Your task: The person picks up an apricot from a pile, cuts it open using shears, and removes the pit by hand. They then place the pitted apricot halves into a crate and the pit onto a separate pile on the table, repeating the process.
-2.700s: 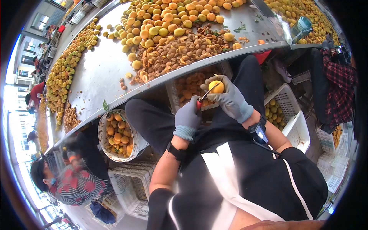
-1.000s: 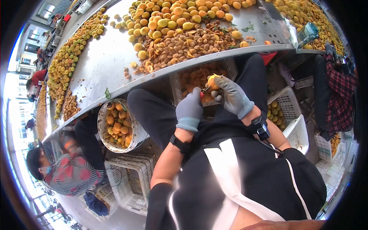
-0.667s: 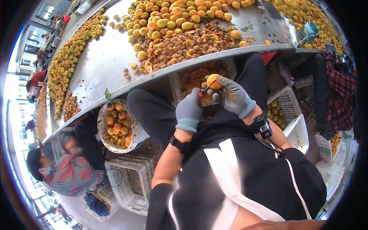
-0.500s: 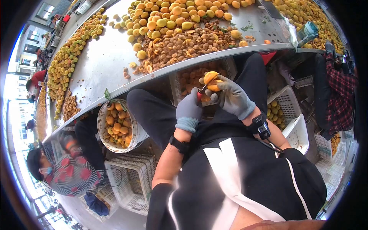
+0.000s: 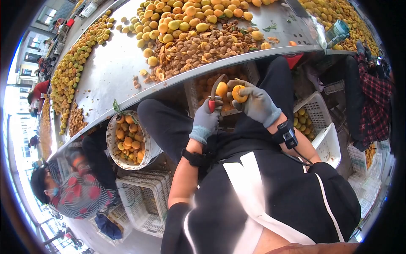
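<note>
The person's gloved left hand (image 5: 206,120) is closed around the red handle of a curved knife (image 5: 212,106), its blade pointing up. The gloved right hand (image 5: 259,105) pinches a cut apricot (image 5: 240,94) between thumb and fingers, a dark hollow or pit showing. Another apricot piece (image 5: 221,89) sits beside the blade; which hand supports it is unclear. Both hands are above a crate (image 5: 191,98) of orange fruit pieces, near the metal table (image 5: 103,80). A white bucket (image 5: 149,146) of fruit stands to the left.

- Knife (image 5: 214,93): one is showing.
- Fruit pieces (image 5: 240,94): two are showing, side by side.
- Round bucket (image 5: 152,151): one is standing, left.
- Bottle (image 5: 337,34): one is resting, far right.
- Heaped fruits (image 5: 173,25): lying far, too many to count.
</note>
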### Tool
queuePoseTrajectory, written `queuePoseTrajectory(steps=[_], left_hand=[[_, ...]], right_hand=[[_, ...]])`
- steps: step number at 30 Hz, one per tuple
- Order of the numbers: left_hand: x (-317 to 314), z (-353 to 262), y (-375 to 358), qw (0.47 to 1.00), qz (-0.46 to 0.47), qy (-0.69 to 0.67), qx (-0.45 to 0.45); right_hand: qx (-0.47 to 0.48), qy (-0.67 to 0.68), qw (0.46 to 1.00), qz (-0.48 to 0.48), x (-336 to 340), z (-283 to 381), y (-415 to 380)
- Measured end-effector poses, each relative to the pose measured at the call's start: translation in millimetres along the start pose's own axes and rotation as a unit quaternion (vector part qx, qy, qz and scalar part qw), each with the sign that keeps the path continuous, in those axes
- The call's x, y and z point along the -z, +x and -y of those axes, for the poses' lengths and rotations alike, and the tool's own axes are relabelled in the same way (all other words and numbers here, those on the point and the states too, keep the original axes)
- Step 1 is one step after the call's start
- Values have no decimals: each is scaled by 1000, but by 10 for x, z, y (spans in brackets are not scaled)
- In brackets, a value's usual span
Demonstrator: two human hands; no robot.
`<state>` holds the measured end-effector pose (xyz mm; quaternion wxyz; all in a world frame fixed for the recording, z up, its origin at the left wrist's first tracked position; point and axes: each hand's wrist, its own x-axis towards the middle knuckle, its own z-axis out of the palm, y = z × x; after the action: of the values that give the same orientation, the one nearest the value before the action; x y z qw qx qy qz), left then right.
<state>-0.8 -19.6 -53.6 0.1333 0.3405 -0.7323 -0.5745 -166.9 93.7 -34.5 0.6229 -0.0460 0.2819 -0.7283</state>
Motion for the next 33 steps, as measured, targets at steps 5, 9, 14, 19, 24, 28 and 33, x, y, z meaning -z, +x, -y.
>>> queuePoseTrajectory(steps=[5, 9, 14, 19, 24, 28, 33], left_hand=[[8, 53, 10, 991, 25, -93, 91], [-6, 125, 13, 990, 19, -113, 83], [32, 50, -1, 989, 32, -94, 107], [46, 72, 3, 985, 40, -117, 124], [45, 55, -14, 987, 40, -117, 107], [68, 43, -10, 981, 50, -126, 140], [73, 64, -14, 979, 54, -129, 150]], right_hand=[[-30, 42, 998, -22, 36, 36, 56], [-38, 53, 996, -62, 9, 54, 81], [-45, 55, 994, -85, 143, 16, 125], [1, 73, 992, -99, 261, -16, 175], [-31, 67, 992, -103, 56, 59, 139], [-69, 101, 988, -95, 111, 21, 164], [-56, 70, 991, -101, 142, -48, 208]])
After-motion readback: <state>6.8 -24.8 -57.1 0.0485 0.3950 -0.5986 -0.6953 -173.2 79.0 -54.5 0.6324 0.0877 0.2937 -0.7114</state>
